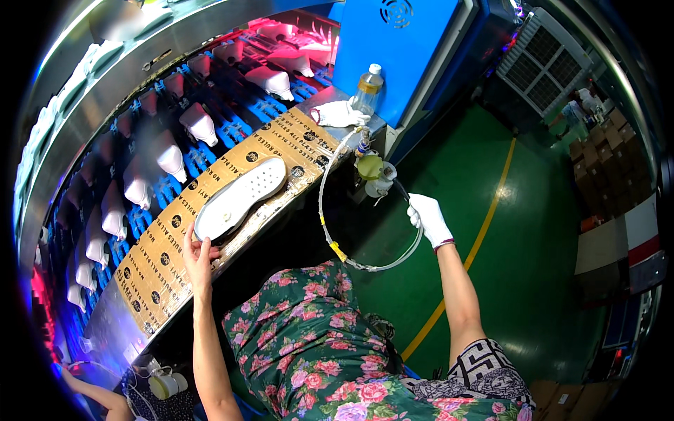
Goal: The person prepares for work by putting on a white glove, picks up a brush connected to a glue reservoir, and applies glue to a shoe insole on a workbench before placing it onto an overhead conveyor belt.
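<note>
A white shoe sole (242,196) with small round holes toward its far end lies on the printed brown paper covering the ledge (165,263). At the sole's near end, the thumb and index finger of my bare left hand (200,256) hold its edge. My right hand (430,219), in a white glove, is closed around a slim black-handled brush (401,189). That tool's tip reaches to a whitish cup (380,184) beside the ledge and is hidden there. A clear hose (324,203) loops from a fitting by the cup round to my right hand.
Behind the ledge, white shoe uppers (199,125) sit in rows on blue holders. A bottle (369,88) and a white glove (340,113) lie near the blue machine panel (386,63). Another person's arm (98,393) shows lower left. Cartons (611,154) stand far right.
</note>
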Demonstrator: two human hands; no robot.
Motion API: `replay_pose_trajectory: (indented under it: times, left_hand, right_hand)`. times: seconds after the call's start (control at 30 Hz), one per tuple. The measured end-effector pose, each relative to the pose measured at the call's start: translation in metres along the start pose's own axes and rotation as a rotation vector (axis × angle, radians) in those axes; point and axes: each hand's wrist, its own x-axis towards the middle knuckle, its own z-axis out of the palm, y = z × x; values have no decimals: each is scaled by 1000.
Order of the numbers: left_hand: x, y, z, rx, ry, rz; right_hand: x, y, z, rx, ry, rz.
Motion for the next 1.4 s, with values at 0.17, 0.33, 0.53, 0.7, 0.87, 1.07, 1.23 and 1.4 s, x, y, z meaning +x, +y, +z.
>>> replay_pose_trajectory:
  times: [0.17,0.33,0.53,0.7,0.87,1.07,1.23,1.4]
  left_hand:
    - [-6,-4,3,42,-3,66]
    - [-12,-4,7,48,20,114]
    - [-13,-8,4,45,29,114]
    - [-16,-3,4,38,37,113]
    - [-12,-13,9,-34,26,118]
    - [-14,-23,-1,-59,59,137]
    - [-15,-20,2,-44,43,133]
    - [-15,-21,2,-76,37,121]
  right_hand:
    - [-1,7,2,72,18,-3]
    - [-3,9,3,97,20,-6]
    - [-5,11,10,102,31,-13]
    - [-6,18,14,91,46,-36]
    - [-7,20,10,177,84,0]
    - [-7,17,21,97,74,-62]
    - [-10,18,16,102,103,-65]
    - [-4,24,18,154,128,-8]
